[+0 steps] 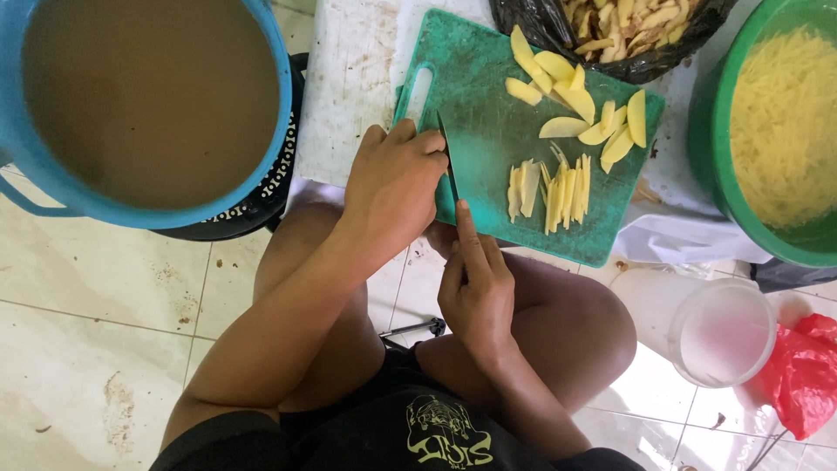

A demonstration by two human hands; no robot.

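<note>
Your left hand (392,187) is curling shut around the handle of a dark knife (448,161), with the blade lying on the green plastic cutting board (488,113). Your right hand (475,288) is just below the knife, one finger touching the board's edge and holding nothing. Thin yellow potato sticks (554,187) are lying just right of the blade, with flat potato slices (575,109) further up.

A: Specify floor type.
B: Glossy cream ceramic floor tiles (105,288) with thin grout lines, carrying brown dirt specks and smudges.
A: Specify surface.
B: Low, scuffed white surface (349,78), stained brown in patches.
A: Lighting?
B: Bright, even daylight; soft reflections on the tiles.
</note>
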